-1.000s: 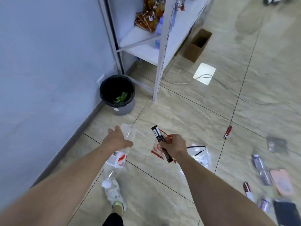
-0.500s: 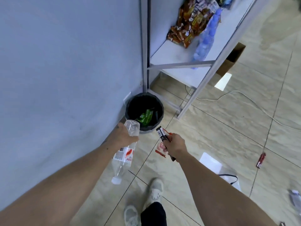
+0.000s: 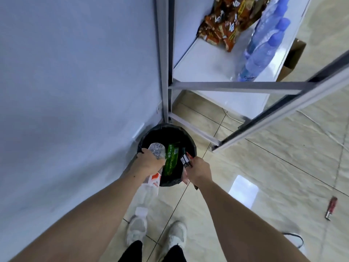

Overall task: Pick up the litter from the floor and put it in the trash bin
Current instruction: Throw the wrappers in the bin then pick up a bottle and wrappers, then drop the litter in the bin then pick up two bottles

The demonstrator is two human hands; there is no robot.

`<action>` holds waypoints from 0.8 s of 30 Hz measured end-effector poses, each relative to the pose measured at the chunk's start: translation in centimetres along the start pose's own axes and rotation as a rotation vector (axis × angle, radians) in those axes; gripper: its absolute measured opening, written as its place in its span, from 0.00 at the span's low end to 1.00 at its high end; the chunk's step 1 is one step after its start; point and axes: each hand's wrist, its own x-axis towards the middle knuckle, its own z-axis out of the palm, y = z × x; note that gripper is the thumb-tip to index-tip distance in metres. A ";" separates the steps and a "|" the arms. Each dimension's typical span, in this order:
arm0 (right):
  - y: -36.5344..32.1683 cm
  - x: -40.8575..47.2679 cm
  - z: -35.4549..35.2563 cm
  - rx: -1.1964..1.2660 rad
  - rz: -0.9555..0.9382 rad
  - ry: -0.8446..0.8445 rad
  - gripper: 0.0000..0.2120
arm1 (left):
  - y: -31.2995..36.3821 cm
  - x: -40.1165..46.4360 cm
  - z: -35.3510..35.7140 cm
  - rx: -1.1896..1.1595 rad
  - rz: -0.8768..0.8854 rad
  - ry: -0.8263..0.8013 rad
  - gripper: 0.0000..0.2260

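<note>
Bare forearms point(image 3: 90, 210), white sneakers point(image 3: 136, 229), black trouser legs point(image 3: 132, 251)

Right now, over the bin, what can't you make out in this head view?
- Wrappers in the right hand: mostly covered by the fingers; print is blurred.
- Clear bottle in the left hand: its middle is hidden by the grip.
- Trash bin: the bottom is dark; only a green packet shows, and both hands cover the near rim.
- Red item on the floor: too small to identify.
</note>
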 end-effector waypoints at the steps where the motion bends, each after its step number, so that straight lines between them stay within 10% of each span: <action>1: -0.1 1.3 0.6 -0.009 0.006 -0.003 0.12 | 0.3 1.5 0.2 0.041 0.008 -0.004 0.43; 8: -0.8 6.2 2.8 0.029 0.054 -0.001 0.15 | 1.8 7.9 0.0 0.185 0.087 0.018 0.40; 14: -0.4 4.3 0.9 0.059 0.064 -0.033 0.16 | 2.2 6.3 -1.5 0.277 0.261 0.013 0.11; 24: 1.0 -6.6 -8.3 0.132 0.133 0.011 0.16 | 8.0 -5.0 -6.8 0.478 0.469 -0.017 0.16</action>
